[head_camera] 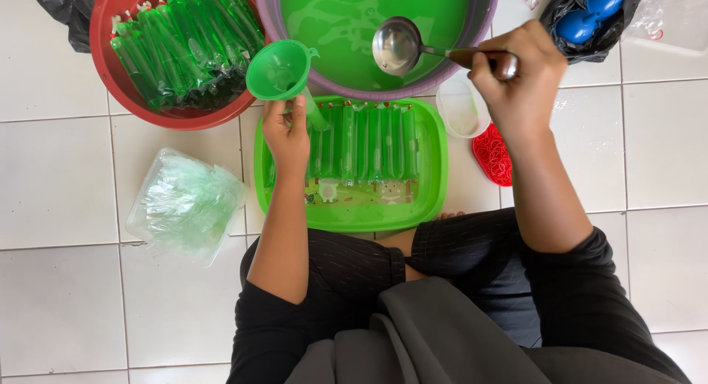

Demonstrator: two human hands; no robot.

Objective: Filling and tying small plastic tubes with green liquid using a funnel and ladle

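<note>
Left to right: our left hand (pixel 286 137) closes its grip around a green funnel (pixel 280 69) and the tube bag under it, above the green tray (pixel 435 170); we judge the funnel best kept upright; our right hand (pixel 516 74), fist tight on the ladle (pixel 397 46), hovers over the basin of green liquid (pixel 346 19); pour slowly.

White tiled floor (pixel 66 310), red basin (pixel 103 74), purple basin (pixel 483 30), green tray (pixel 435 200), plastic bag pile (pixel 184 203), red rubber bands (pixel 493 157)
</note>
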